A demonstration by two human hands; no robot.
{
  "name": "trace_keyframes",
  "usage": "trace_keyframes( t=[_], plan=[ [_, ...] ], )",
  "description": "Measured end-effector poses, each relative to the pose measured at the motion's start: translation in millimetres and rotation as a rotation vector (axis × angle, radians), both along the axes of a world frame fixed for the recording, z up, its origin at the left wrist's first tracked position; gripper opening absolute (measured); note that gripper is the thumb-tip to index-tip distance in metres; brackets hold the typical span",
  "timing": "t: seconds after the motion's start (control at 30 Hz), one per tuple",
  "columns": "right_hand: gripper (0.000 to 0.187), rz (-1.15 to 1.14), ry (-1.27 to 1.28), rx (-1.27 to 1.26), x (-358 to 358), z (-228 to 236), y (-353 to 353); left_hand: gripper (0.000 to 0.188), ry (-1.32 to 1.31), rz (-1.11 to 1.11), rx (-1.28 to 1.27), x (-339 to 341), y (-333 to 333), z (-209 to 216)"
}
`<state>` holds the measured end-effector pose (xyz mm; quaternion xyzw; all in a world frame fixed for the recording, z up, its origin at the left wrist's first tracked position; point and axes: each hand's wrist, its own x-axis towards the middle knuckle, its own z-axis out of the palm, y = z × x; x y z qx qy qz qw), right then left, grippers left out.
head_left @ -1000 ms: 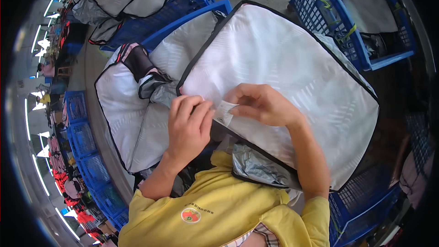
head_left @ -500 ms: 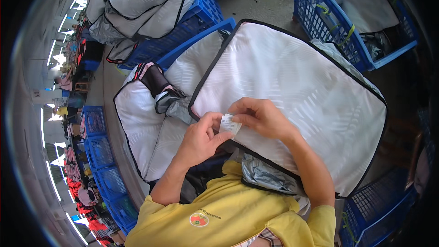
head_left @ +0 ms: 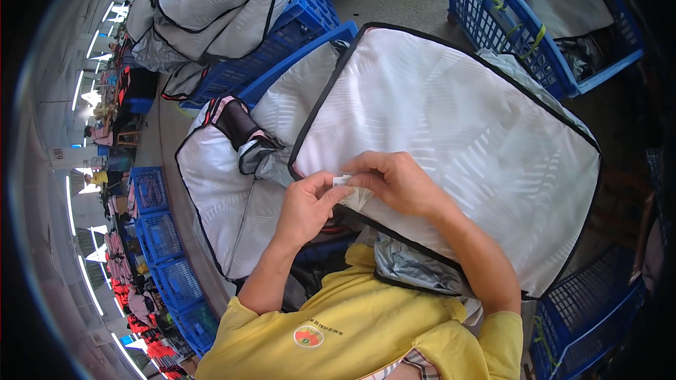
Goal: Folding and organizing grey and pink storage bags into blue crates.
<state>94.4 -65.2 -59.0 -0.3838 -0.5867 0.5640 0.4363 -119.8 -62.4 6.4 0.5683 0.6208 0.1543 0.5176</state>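
Note:
My left hand (head_left: pixel 307 205) pinches a small bundle of white labels (head_left: pixel 359 199) between thumb and fingers. Against its upper edge, my right hand (head_left: pixel 398 181) is closed too, thumb and fingertips pressed on the labels. Both hands hover over the near-left edge of a large silvery-white padded panel (head_left: pixel 451 127) with black edge binding. Under and beside that panel lies another silvery piece (head_left: pixel 211 190), with a dark mesh part (head_left: pixel 236 123) folded on it. My fingers cover part of the labels.
A blue crate (head_left: pixel 289 21) heaped with silvery covers (head_left: pixel 215 0) stands at the far left. Another blue crate (head_left: pixel 486 35) holding a silvery piece is at the far right, and a third (head_left: pixel 584 317) at the near right. Several blue baskets (head_left: pixel 160 236) line the left.
My right fingers have moved left and closed over the labels, hiding more of them. The bundle is now partly fanned below my fingers. The panel stays nearly in place.

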Motion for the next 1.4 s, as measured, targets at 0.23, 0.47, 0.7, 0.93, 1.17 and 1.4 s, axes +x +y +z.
trace_keyframes(
  t=[0.23, 0.47, 0.7, 0.93, 1.17, 1.4],
  plan=[
    [0.020, -0.073, -0.111, 0.184, -6.7, -9.6, -3.0, 0.020, -0.074, 0.035, 0.016, 2.7, -1.5, -0.6],
    [0.012, -0.101, -0.181, 0.199, -9.8, -8.0, -4.8, 0.017, -0.085, 0.038, 0.040, 1.2, -3.5, -5.0],
    [0.018, 0.018, -0.185, 0.012, 3.3, 7.2, -0.2, 0.016, -0.073, 0.008, 0.001, -5.7, -2.0, -2.2],
    [0.022, 0.081, -0.136, -0.104, 20.0, -0.6, 1.6, 0.008, -0.294, 0.007, -0.074, -14.2, 0.3, 0.2],
    [0.019, 0.068, -0.235, 0.034, 11.2, -5.5, 0.2, 0.006, -0.437, -0.020, -0.139, -23.3, 4.1, -1.5],
    [0.012, -0.003, -0.244, 0.145, 5.6, -6.8, -5.0, 0.006, -0.456, -0.019, -0.150, -27.3, 4.4, -5.1]
  ],
)
